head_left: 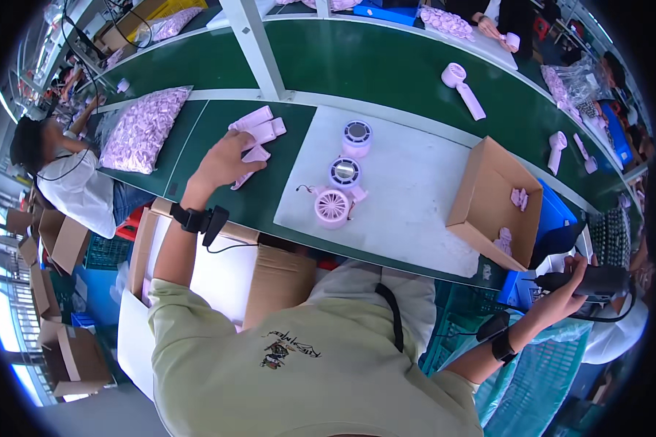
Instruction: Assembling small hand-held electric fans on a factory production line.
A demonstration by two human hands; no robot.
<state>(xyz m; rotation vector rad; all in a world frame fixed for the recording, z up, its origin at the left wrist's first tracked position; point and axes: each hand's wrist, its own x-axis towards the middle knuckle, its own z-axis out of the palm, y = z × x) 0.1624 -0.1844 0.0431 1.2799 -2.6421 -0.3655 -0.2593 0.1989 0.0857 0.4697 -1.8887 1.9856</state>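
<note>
At the left of the bench my left hand (222, 162) reaches over a small group of pink plastic handle shells (268, 130). Its fingers and thumb close around one pink handle shell (256, 154), partly hidden beneath them. Out at the right, my right hand (567, 293) grips a black electric screwdriver (601, 280) with a cord, its bit pointing left. Between my hands, on a white mat (408, 189), stand pink round fan heads: one with an open grille (332, 208) and thin wires beside it, another with a silvery centre (345, 172), and a third (357, 137) behind.
A cardboard box (470, 193) holding small pink parts sits right of the mat, against a blue bin (554, 211). A bag of pink parts (144, 131) lies far left. Beyond a metal post (251, 47), a pink handheld fan (463, 89) rests on the green belt (357, 62). Other people work around.
</note>
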